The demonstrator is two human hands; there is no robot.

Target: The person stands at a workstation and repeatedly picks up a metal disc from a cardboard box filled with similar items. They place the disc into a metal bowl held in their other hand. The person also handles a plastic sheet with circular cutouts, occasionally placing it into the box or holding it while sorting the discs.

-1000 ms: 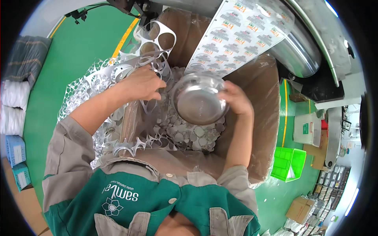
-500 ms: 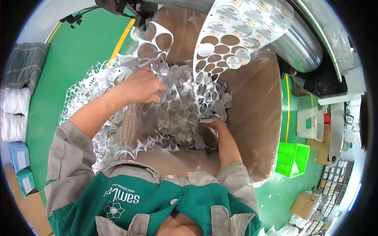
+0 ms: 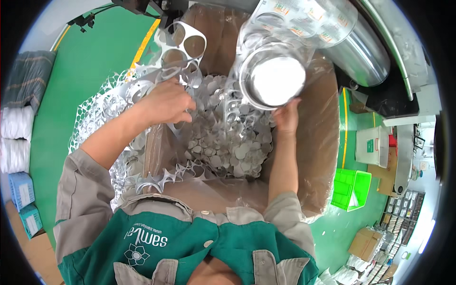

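Note:
My right hand (image 3: pixel 287 117) grips the lower rim of a round, shiny metal bowl (image 3: pixel 278 80), raised in front of the hanging strip. Behind the bowl, the printed label strip (image 3: pixel 292 19) comes down from a metal roller, its lower part blurred. My left hand (image 3: pixel 168 102) is closed on a silvery web of scrap sheet (image 3: pixel 187 45) punched with round holes, at the left side of the carton. Below both hands, many loose silver discs (image 3: pixel 228 149) lie inside the plastic-lined carton (image 3: pixel 308 142).
More punched scrap (image 3: pixel 97 118) heaps up left of the carton. A metal roller (image 3: pixel 363 54) juts in at the upper right. On the green floor stand a bright green crate (image 3: pixel 349 190) and a brown box (image 3: pixel 365 242). White bundles (image 3: pixel 16 152) are stacked far left.
My right hand has risen from inside the carton, lifting the metal bowl up to the hanging strip. More discs show in the carton. My left hand has barely moved.

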